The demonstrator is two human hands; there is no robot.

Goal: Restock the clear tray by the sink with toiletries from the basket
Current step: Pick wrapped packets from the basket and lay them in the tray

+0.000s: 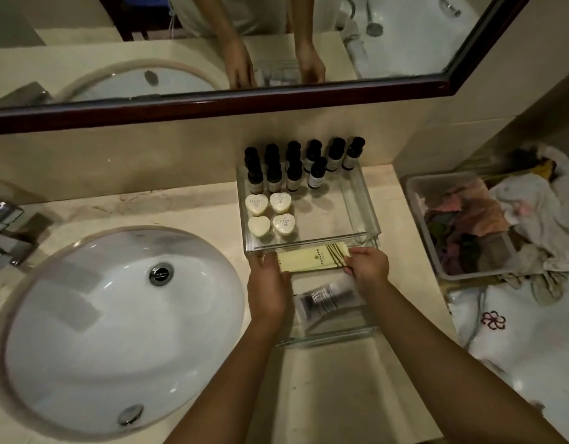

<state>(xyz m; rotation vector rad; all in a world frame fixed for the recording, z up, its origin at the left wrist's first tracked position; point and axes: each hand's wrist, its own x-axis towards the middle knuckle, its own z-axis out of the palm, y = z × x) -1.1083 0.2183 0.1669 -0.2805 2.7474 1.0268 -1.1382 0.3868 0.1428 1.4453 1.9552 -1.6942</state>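
Head view: the clear tray (363,200) by the sink already carries dark bottles (292,177) and four heart soaps (281,201) on its top level. The left hand (267,283) and right hand (369,265) each pinch an end of a yellow packet (312,257) over the tray's pulled-out lower drawer (328,336). The top level's right half is bare, so restocking looks about halfway done.

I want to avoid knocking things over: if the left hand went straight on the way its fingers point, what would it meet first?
Probably the front wall of the clear tray, just ahead of the left hand; the heart-shaped soaps stand behind it. Depth is unclear.
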